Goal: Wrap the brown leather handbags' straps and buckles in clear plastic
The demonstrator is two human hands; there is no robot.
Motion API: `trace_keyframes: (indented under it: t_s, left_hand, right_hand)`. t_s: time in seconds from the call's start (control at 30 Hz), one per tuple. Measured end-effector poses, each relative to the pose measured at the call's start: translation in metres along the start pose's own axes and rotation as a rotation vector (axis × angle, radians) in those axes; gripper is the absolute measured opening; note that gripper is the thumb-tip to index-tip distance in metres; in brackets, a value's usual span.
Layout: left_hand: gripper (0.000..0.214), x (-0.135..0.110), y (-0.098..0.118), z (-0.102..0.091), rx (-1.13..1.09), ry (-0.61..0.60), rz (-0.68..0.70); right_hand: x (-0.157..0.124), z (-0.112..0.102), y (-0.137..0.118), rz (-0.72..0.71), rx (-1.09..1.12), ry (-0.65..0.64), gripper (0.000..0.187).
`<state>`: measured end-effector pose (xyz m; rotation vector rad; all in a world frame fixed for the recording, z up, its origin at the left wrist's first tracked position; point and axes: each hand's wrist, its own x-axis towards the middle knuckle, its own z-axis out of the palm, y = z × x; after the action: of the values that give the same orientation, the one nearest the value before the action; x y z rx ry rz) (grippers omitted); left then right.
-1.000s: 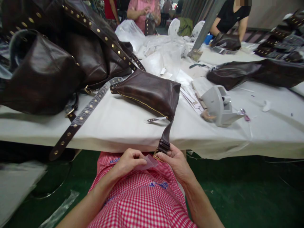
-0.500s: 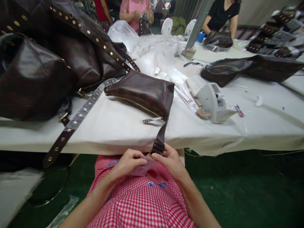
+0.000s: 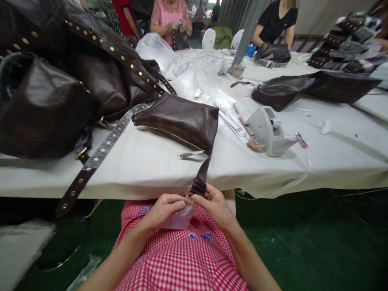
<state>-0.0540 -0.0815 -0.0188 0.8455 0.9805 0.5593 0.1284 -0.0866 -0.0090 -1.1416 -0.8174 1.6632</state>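
The table (image 3: 273,173) carries the dark brown bag (image 3: 182,117) near its front edge, the strap (image 3: 203,169) hanging over that edge. Left hand (image 3: 165,210) pinches the translucent film (image 3: 178,218); right hand (image 3: 216,206) pinches the strap's buckle (image 3: 190,195) end. Compared with one second ago, the film hangs wider below the buckle, judged to put both in working position.

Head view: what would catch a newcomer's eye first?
First, the dark brown bag lying mid-frame on the white table, its strap reaching over the edge to the right hand. Next, the red-checked garment below, with the left hand holding a thin translucent sheet above it. Then the big pile of dark bags at left.
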Motion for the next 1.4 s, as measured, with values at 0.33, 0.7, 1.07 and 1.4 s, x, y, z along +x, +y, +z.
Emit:
trace_keyframes:
  t_s: [0.33,0.7,1.07,1.4]
  left_hand:
    - [0.038,-0.007,0.003,0.009,-0.125,-0.006,-0.01]
    - [0.042,-0.004,0.014,0.007,-0.132,-0.046,-0.113]
    - [0.048,-0.002,0.023,0.005,-0.002,-0.087,-0.115]
    - [0.052,0.004,0.03,-0.008,0.165,-0.173,-0.075]
  right_hand:
    - [0.002,0.004,0.002,0.03,0.018,-0.056,0.028]
    - [0.001,-0.002,-0.008,0.06,0.046,-0.141,0.026]
    - [0.006,-0.003,-0.002,0.112,0.189,-0.162,0.023]
    - [0.002,-0.008,0.005,0.082,0.221,-0.141,0.024]
